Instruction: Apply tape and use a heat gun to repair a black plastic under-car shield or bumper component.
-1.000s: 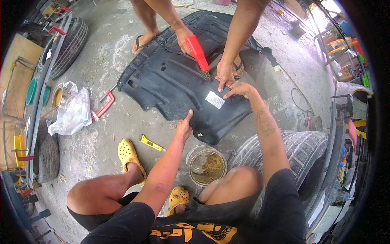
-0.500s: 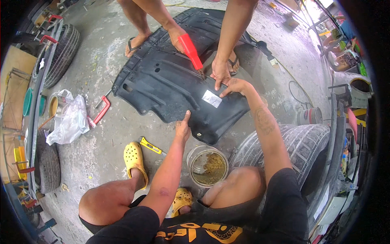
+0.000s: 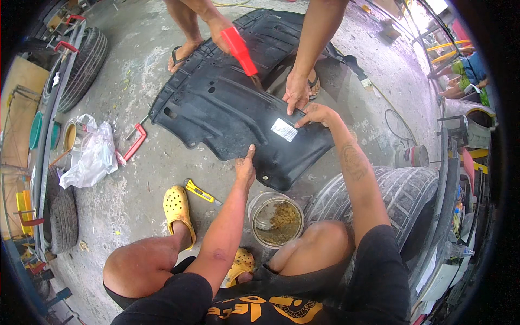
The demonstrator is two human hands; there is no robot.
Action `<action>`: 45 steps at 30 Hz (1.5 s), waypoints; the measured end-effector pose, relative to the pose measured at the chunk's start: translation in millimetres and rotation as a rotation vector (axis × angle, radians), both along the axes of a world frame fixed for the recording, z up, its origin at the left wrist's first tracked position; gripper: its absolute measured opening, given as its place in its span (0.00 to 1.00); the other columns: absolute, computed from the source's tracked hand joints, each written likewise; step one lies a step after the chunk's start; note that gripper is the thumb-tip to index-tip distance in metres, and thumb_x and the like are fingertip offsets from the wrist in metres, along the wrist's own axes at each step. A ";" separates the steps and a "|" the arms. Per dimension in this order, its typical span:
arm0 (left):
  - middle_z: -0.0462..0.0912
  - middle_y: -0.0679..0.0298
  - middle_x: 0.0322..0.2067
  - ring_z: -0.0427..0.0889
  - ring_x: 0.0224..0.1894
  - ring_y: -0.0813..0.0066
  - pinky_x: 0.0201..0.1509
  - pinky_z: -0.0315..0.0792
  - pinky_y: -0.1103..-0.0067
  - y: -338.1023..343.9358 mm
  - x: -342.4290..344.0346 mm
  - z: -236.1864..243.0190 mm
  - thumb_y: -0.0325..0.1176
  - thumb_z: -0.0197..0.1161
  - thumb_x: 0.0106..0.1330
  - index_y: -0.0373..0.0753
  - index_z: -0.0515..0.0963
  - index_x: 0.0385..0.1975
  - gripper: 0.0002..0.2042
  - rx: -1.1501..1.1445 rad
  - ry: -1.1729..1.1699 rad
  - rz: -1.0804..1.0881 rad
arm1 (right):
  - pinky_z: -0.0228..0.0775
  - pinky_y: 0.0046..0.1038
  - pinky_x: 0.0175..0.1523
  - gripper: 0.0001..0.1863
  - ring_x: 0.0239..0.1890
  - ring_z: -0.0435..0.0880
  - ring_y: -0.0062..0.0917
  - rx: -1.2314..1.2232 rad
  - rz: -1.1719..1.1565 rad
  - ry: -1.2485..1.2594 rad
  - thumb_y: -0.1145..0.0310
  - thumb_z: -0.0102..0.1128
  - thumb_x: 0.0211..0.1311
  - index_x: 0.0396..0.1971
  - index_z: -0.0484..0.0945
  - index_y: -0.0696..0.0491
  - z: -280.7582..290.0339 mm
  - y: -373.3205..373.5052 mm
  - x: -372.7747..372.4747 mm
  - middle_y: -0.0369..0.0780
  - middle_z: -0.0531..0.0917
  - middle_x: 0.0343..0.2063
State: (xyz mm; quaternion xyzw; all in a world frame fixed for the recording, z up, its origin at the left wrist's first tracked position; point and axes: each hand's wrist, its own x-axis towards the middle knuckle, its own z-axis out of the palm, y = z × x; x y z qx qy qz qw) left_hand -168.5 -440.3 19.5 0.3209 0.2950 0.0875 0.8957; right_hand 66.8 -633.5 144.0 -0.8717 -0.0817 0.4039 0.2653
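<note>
A large black moulded plastic panel, like a car's undertray [image 3: 216, 124], is held over the concrete floor between me and another person. My left hand [image 3: 245, 169] grips its near edge with the thumb on top and the fingers hidden beneath. Beside a white label [image 3: 284, 130], my right hand [image 3: 317, 115] grasps the panel's right part, thumb on the upper face. The other person's one hand [image 3: 297, 89] presses on the panel close to my right hand. Their other hand holds a red tool [image 3: 238, 51], its narrow metal tip at the edge of a cutout.
A clear tub [image 3: 276, 219] with brownish stuff stands between my legs, near a tyre [image 3: 374, 189]. A yellow utility knife [image 3: 200, 191] lies by my yellow clog [image 3: 177, 208]. On the left are a red clamp [image 3: 135, 142], a plastic bag [image 3: 92, 157] and a metal rail [image 3: 49, 119].
The other person's red tool has moved a little left and away from me, its tip now farther along the panel. My hands keep their places on the panel.
</note>
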 end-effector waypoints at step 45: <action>0.73 0.59 0.57 0.69 0.61 0.64 0.68 0.59 0.66 -1.9 4.1 -2.9 0.32 0.67 0.63 0.34 0.67 0.58 0.25 0.045 0.034 0.096 | 0.63 0.29 0.62 0.48 0.57 0.75 0.34 -0.040 0.221 -0.158 0.45 0.73 0.39 0.60 0.71 0.59 36.8 27.1 -25.7 0.46 0.77 0.55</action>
